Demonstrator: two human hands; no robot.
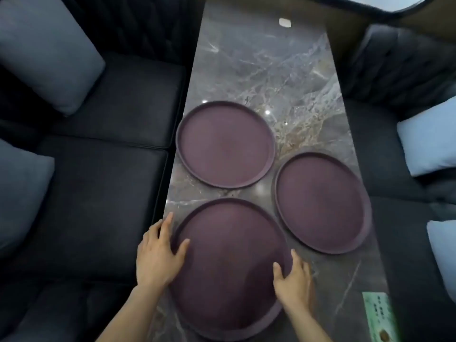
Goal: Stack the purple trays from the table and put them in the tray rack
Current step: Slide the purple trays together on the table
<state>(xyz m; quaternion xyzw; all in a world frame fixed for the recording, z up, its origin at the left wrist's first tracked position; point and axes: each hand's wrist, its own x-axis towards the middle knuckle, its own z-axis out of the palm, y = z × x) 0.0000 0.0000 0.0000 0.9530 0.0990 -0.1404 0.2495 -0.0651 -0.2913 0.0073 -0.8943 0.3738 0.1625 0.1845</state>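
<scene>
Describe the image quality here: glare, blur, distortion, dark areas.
Head view: wide-angle bending bows the marble table edges; small bright glare spots sit on the marble beside the far tray; the right hand is slightly motion-blurred, the left hand sharper; the nearest tray is dim; the dark sofas lose detail.

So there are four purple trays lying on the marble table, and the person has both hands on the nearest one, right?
Not quite: the head view shows three purple trays, not four: the nearest tray, the far tray and the right tray. The rest holds: the left hand and right hand are on the nearest one, on the marble table.
</scene>
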